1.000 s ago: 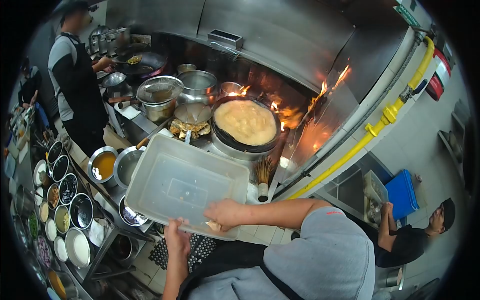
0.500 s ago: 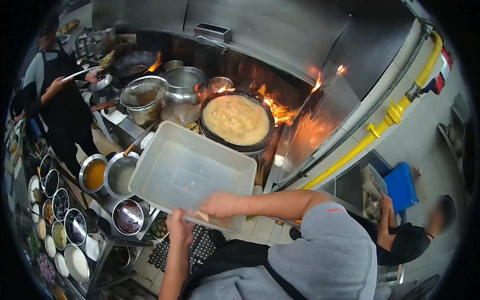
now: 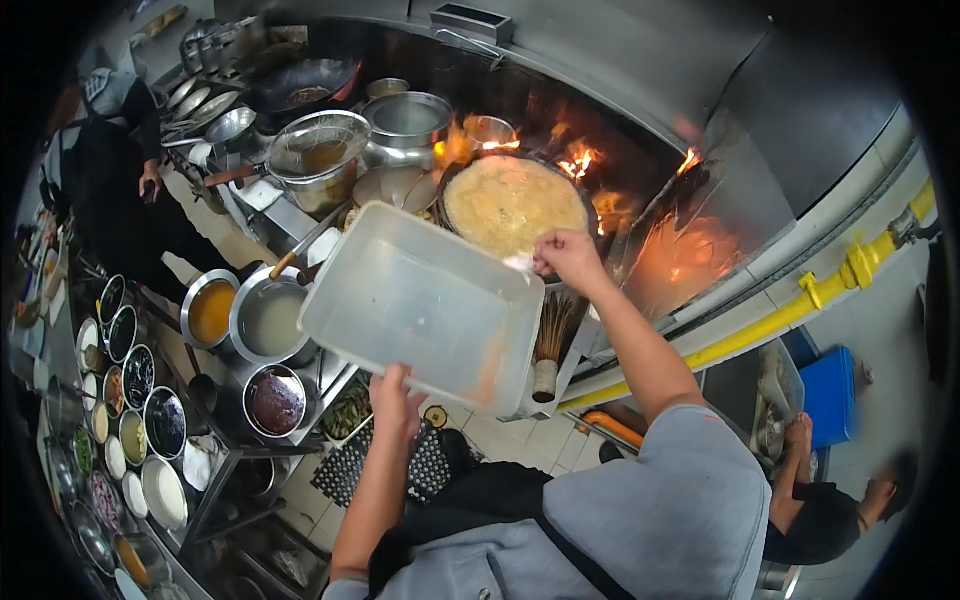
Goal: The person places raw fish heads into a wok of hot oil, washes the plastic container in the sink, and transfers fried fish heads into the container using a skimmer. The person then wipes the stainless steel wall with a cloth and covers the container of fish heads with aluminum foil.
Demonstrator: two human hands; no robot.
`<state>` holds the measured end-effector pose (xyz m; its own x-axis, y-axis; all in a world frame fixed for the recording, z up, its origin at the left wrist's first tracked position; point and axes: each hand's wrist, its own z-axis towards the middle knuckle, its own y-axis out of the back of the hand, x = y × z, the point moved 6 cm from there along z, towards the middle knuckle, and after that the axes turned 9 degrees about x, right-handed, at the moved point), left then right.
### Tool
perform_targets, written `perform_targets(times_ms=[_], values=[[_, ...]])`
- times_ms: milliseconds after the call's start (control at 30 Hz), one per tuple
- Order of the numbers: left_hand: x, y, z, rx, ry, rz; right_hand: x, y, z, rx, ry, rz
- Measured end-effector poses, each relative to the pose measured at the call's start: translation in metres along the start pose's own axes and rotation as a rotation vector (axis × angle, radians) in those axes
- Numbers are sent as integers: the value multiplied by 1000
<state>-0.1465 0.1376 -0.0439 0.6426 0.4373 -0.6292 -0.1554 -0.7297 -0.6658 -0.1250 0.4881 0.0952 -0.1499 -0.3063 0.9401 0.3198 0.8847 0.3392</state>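
Observation:
My left hand (image 3: pixel 397 402) grips the near wall of a translucent plastic tub (image 3: pixel 400 300), held tilted in front of the stove. A wet, pinkish smear shows near the tub's right end, with little else inside. My right hand (image 3: pixel 570 262) is closed in a pinch at the near right rim of a large wok. A small pale piece (image 3: pixel 522 262) shows at its fingertips, too blurred to name. Frothy, bubbling yellowish liquid (image 3: pixel 515 205) fills the wok, and flames (image 3: pixel 580 160) rise behind it.
A bamboo brush (image 3: pixel 550 345) stands right of the tub. Left are a pot with a strainer (image 3: pixel 318 150), a pan of orange liquid (image 3: pixel 211 310), a pan of cloudy liquid (image 3: pixel 270 318) and several ingredient bowls. One person (image 3: pixel 120 190) stands left; another (image 3: pixel 820 520) works right, near a yellow pipe (image 3: pixel 740 335).
My right hand has gone from inside the tub to the wok's near rim with a pale piece. The tub stays in my left hand. The person on the left no longer holds up a long-handled tool.

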Motion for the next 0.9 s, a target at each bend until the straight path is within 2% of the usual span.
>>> perform_targets(times_ms=[33, 100, 133, 200, 233, 300, 333, 400, 433, 500, 533, 600, 667, 733, 800, 867, 900], values=[[-3, -8, 7, -16, 4, 21, 2, 6, 8, -4, -4, 4], [-13, -18, 11, -47, 24, 60, 10, 26, 19, -189, -36, -240], [-17, -21, 10, -75, 38, 91, 7, 33, 27, -198, -34, -238], [-26, -22, 1, -37, 3, 75, -12, 48, 47, -219, -183, -369], [-29, -19, -5, -11, -29, 56, -34, 54, 64, -230, -176, -370], [-30, -2, -19, -37, -49, 72, -90, 56, 88, -183, -349, -397], [-30, 5, -28, -70, -69, 86, -77, 53, 80, -186, -344, -398], [-33, 17, -54, -86, -79, 76, -39, 46, 53, -357, -176, -583], [-33, 26, -68, -104, -80, 63, -33, 39, 40, -358, -180, -576], [-29, 47, -88, -104, -62, 51, 8, 33, 2, -563, 176, -643], [-27, 56, -98, -107, -42, 33, 26, 24, -26, -578, 169, -645], [-23, 71, -115, -82, -19, 64, 48, -17, -89, -394, 108, -534], [-11, 87, -125, -66, -3, 13, 34, -49, -142, -278, 122, -661], [1, 93, -138, -54, 32, -4, 15, -75, -200, -136, -171, -710], [13, 88, -151, 41, 96, -67, -58, -98, -254, 36, -592, -299], [22, 78, -164, 52, 147, -36, -89, -133, -312, 6, -616, 264], [32, 76, -169, 73, 180, -5, -98, -144, -334, -7, -614, 276]])
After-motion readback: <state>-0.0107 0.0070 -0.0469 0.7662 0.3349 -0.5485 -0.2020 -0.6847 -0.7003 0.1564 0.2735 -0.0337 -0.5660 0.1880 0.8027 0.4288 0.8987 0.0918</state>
